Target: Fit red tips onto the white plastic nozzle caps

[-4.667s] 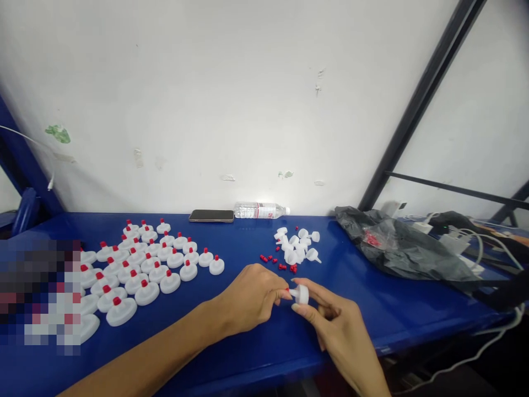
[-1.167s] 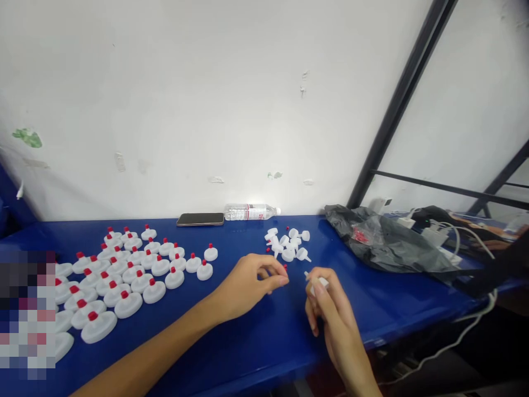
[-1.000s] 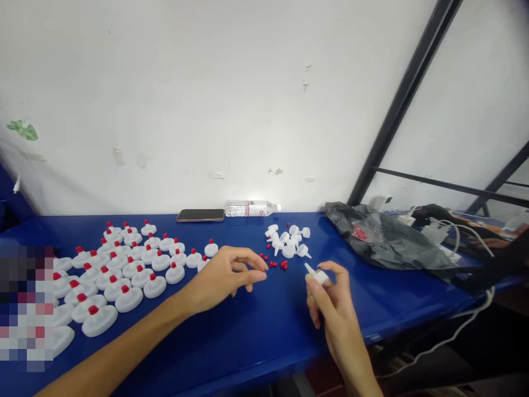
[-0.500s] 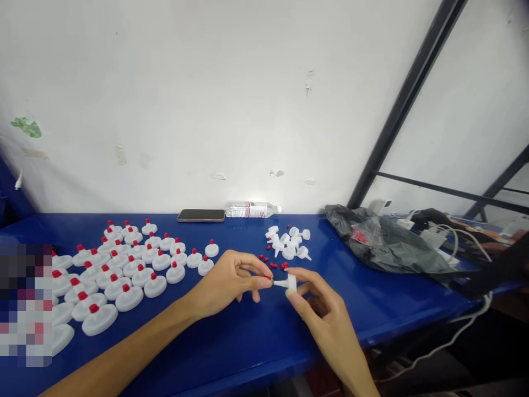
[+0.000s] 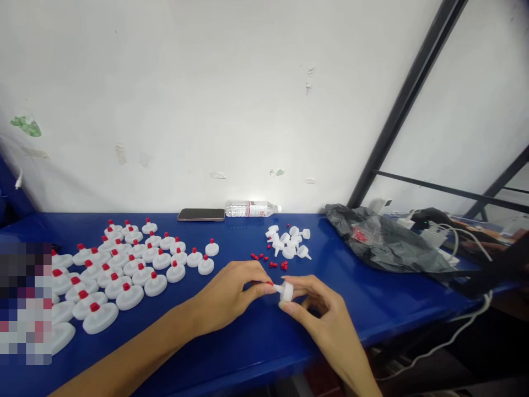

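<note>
My left hand (image 5: 242, 289) pinches a small red cap (image 5: 270, 283) between thumb and forefinger. The cap meets the thin spout tip of a white nozzle lid (image 5: 286, 291); whether it is seated on the tip I cannot tell. My right hand (image 5: 318, 303) holds that lid by its round base, spout pointing left. Beyond the hands lie several loose red caps (image 5: 273, 265) and a small heap of white nozzle lids (image 5: 288, 252). On the left, many white lids with red caps on their spouts (image 5: 155, 285) stand upright in rows.
At the wall, a phone (image 5: 201, 215) lies beside a clear plastic bottle (image 5: 252, 209) on the blue table (image 5: 231, 358). A black plastic bag (image 5: 397, 256) with a clear bag of red pieces (image 5: 360, 234) sits at right, near a dark metal frame (image 5: 397, 110) and white cables.
The lid and both hands have shifted slightly, and the lid's round base has turned more toward the camera. My left fingers have curled in, uncovering more red caps behind them.
</note>
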`<state>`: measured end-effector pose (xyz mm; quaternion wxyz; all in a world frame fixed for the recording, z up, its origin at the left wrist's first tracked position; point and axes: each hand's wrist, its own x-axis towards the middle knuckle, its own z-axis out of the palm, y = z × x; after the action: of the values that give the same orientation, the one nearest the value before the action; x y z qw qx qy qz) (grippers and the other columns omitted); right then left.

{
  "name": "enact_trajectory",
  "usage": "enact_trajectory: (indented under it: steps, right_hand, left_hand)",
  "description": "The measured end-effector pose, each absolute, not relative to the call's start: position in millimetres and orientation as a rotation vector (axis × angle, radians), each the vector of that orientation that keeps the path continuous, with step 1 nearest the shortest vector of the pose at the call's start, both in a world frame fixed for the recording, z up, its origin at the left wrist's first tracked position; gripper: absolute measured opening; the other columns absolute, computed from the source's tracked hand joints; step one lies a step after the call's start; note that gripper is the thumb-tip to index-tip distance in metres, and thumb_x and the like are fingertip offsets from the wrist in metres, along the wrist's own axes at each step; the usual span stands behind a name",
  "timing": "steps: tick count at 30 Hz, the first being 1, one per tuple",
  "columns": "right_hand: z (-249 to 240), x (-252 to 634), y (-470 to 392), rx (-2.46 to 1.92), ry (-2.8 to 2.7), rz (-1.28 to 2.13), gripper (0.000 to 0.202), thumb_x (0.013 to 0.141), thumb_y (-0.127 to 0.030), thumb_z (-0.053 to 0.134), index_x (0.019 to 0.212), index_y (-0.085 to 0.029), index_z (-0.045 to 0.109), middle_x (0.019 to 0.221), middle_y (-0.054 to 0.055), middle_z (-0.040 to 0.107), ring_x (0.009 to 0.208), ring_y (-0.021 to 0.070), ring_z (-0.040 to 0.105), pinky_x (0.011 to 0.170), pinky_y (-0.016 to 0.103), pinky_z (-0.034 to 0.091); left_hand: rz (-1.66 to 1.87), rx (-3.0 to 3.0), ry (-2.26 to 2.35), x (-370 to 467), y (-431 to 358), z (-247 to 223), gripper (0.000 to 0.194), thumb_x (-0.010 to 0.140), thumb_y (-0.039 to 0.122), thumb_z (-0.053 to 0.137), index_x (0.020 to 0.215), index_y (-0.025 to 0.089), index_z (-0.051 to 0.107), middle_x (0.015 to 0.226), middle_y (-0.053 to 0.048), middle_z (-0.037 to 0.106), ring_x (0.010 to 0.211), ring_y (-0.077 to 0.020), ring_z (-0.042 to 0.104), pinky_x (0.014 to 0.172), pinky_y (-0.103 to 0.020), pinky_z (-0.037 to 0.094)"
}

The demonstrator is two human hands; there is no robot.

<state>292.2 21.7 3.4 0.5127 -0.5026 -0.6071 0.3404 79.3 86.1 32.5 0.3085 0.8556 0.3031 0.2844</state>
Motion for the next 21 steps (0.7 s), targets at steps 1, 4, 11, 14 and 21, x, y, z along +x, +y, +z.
enact_trajectory:
  steps: [1,4,11,14,21]
  right_hand:
    - [3.6,292.0,21.7,-1.21,-1.452,0.825,0.028,0.081,-0.037,0.086,0.107,-0.028,0.081,0.094,0.003,0.082,0.086,0.0219,0.072,0.068,0.027,0.053]
    - [4.0,291.1,20.9,-1.217,-1.422,0.87,0.031,0.08,-0.036,0.086,0.11,-0.028,0.083,0.097,0.003,0.083,0.086,0.0233,0.074,0.078,0.031,0.058]
    - [0.4,289.4,19.0,-1.228,-1.375,0.966,0.036,0.077,-0.037,0.088,0.112,-0.03,0.084,0.098,0.003,0.085,0.095,0.0296,0.077,0.09,0.038,0.059]
    - [-0.3,289.3,19.5,-1.247,-1.359,0.969,0.038,0.076,-0.037,0.088,0.113,-0.03,0.084,0.098,0.003,0.085,0.094,0.0301,0.077,0.089,0.039,0.06]
    - [1.2,288.2,19.7,-1.24,-1.317,1.019,0.036,0.072,-0.033,0.09,0.107,-0.029,0.086,0.086,0.002,0.084,0.081,0.0262,0.077,0.077,0.033,0.06]
  left_hand:
    - [0.739,2.348,0.782,78.1,85.5,31.2,0.029,0.105,0.034,0.052,0.091,0.02,0.073,0.094,-0.002,0.07,0.086,-0.0161,0.063,0.077,-0.027,0.044]
    - [0.67,2.494,0.743,75.8,84.1,26.7,0.032,0.109,0.031,0.041,0.091,0.019,0.066,0.09,-0.002,0.065,0.08,-0.0158,0.058,0.073,-0.028,0.042]
    - [0.689,2.565,0.769,77.6,78.6,18.4,0.034,0.109,0.028,0.035,0.084,0.02,0.057,0.086,-0.001,0.059,0.075,-0.016,0.053,0.066,-0.029,0.036]
    - [0.703,2.6,0.788,78.8,76.7,17.1,0.034,0.108,0.026,0.036,0.08,0.02,0.053,0.082,-0.001,0.058,0.073,-0.0162,0.051,0.065,-0.03,0.034]
    - [0.763,2.641,0.789,80.5,74.6,16.9,0.032,0.105,0.021,0.04,0.075,0.02,0.05,0.078,0.0,0.059,0.07,-0.0159,0.049,0.063,-0.031,0.033]
